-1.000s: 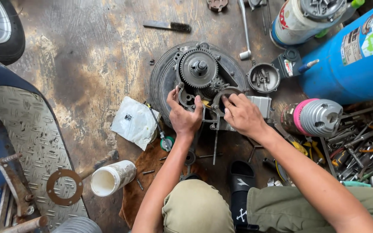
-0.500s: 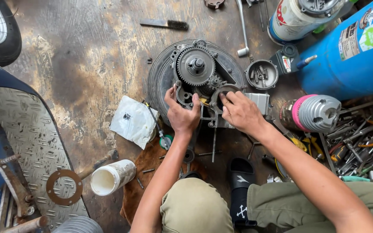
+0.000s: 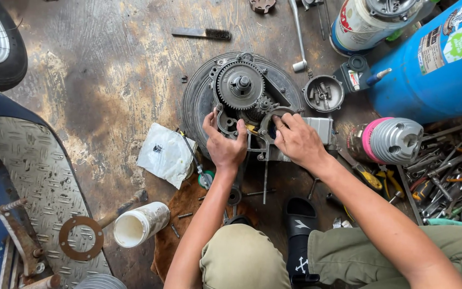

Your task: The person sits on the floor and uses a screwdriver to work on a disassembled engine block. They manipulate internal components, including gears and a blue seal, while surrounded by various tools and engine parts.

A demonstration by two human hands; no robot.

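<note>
Greasy gear housing [image 3: 241,91] just beyond both hands, left [image 3: 224,144] and right [image 3: 297,140].

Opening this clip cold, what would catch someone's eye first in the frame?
Dead centre, both hands work on an opened engine case on the stained concrete floor: the left hand and right hand grip parts just below its large toothed gear. At upper right lies a big blue gas cylinder, with a finned engine cylinder banded in pink below it, beside a tray of hand tools.

stained concrete floor [image 3: 108,69], gear assembly [image 3: 241,96], wire brush [image 3: 201,34]
</note>
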